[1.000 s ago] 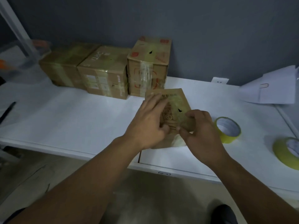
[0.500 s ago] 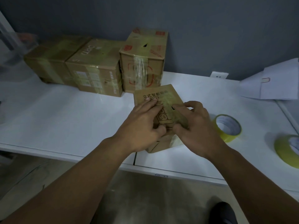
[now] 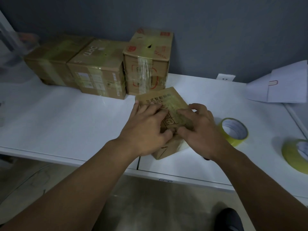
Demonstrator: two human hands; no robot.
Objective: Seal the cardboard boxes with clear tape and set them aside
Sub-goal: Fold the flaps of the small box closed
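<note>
A small brown cardboard box (image 3: 166, 99) with printed characters and yellowish tape on top stands near the front edge of the white table (image 3: 66, 122). My left hand (image 3: 146, 129) lies on the left part of its top with fingers spread flat, thumb at the near side. My right hand (image 3: 198, 125) presses on the right part of the top, with its fingers reaching to the right edge and its thumb close to the left thumb. Two rolls of yellowish tape lie to the right, one close (image 3: 235, 130) and one at the frame edge (image 3: 295, 155).
Three taped cardboard boxes stand in a row against the grey wall: a low one (image 3: 50, 64), a middle one (image 3: 98, 70) and a taller one (image 3: 146, 64) just behind the small box. A folded white paper shape (image 3: 280, 87) lies at the back right.
My right hand left its pinch at the box's near edge and now lies on the top. My left hand slid slightly back toward me on the top.
</note>
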